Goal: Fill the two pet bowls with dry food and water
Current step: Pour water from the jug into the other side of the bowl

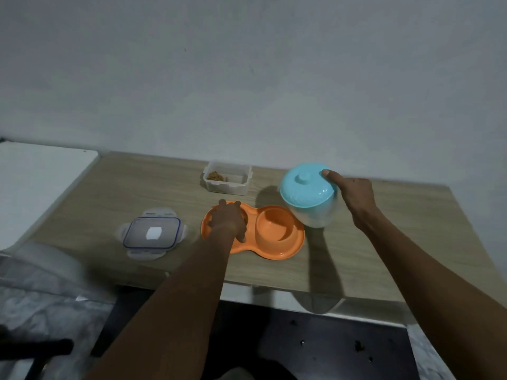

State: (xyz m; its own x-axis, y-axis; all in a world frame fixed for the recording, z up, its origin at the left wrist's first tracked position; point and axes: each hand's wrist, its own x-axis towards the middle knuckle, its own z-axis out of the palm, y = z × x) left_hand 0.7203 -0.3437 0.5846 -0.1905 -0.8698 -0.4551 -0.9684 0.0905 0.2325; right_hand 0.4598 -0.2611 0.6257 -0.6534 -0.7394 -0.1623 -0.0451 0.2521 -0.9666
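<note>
Orange double pet bowl (277, 242) sits at the near-centre of the wooden table (384, 242). Left hand (229, 222) rests curled over its left well, grip unclear. Just right, right hand (354, 196) grasps the tilted blue-lidded jug (308, 197). Behind, open kibble container (227, 181).

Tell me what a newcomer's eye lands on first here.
The bright orange plastic double pet bowl at the middle of the wooden table, with the left hand over its left cup. Right beside it, the right hand tilts a clear jug with a turquoise lid toward the right cup.
</note>
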